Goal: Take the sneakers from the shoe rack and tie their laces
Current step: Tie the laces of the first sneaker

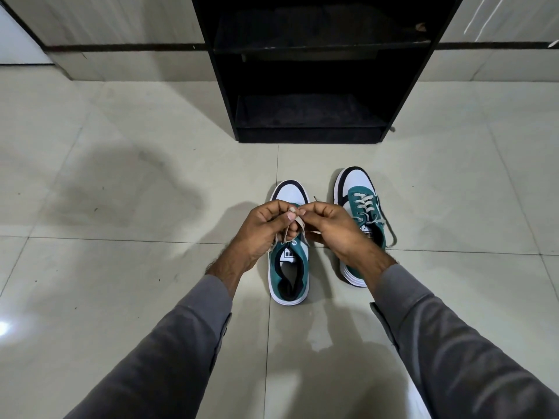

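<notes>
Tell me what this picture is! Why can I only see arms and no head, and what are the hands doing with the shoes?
The camera is strapped on a person's head and looks down, so you see what that person sees: two arms in grey sleeves and no face. There is only this one picture, taken from above.

The left hand and the right hand meet over the left sneaker. Their fingers pinch its beige lace, so they look busy tying it.

The right sneaker stands beside it on the tiled floor. No hand touches it, and its lace trails loose onto the floor, so it looks untied.

Behind the shoes stands a black shoe rack. Its shelves are dark; I can see no shoes on them.
</notes>
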